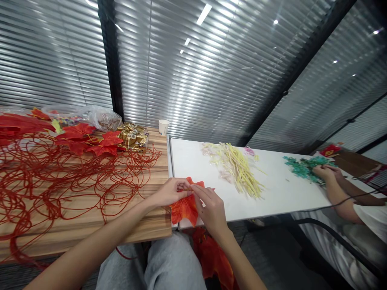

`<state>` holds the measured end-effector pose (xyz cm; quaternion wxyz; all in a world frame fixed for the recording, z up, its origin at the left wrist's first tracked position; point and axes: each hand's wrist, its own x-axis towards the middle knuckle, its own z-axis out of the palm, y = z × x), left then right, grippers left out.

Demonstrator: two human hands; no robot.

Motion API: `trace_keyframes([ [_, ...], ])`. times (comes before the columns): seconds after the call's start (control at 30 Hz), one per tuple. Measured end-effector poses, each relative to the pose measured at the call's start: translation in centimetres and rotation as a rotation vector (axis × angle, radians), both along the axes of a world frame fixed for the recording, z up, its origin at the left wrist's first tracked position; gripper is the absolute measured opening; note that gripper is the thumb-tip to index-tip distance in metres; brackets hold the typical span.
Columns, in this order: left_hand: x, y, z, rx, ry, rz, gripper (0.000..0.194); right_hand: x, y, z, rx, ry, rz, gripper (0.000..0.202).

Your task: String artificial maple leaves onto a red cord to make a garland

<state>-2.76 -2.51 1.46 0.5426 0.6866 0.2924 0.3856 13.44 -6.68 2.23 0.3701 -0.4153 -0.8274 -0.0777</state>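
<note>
Both my hands meet over the seam between a wooden table and a white table. An orange-red artificial maple leaf [185,209] lies beneath them at the front edge. My left hand [173,191] has its fingers pinched at the leaf's upper part. From the right, my right hand [211,206] pinches at the same spot, its fingertips touching those of the left. Whatever finer piece sits between the fingertips is too small to make out. More red leaves [213,257] hang below the table edge, beside my right forearm.
Tangled red cord [99,173] spreads over the wooden table [157,225], with red leaves [78,139], a gold packet [133,136] and a paper cup [163,127] behind. Yellow stems [242,171] lie on the white table [193,157]. At right, another person's hands [328,172] touch green foliage [302,168].
</note>
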Motion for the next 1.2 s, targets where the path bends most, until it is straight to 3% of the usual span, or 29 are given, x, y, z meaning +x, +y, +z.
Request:
trace_keyframes([
  [0.2, 0.2, -0.2, -0.1, 0.04, 0.017, 0.067, 0.013, -0.6, -0.4, -0.1, -0.028, -0.014, 0.017, 0.048],
  [0.8, 0.4, -0.2, -0.3, 0.059, 0.092, 0.177, 0.009, -0.3, -0.6, -0.9, 0.002, -0.018, 0.05, 0.044],
  [1.2, 0.7, -0.3, -0.8, -0.081, -0.031, 0.092, 0.006, -0.9, -1.5, -1.4, -0.061, -0.013, 0.023, 0.047],
])
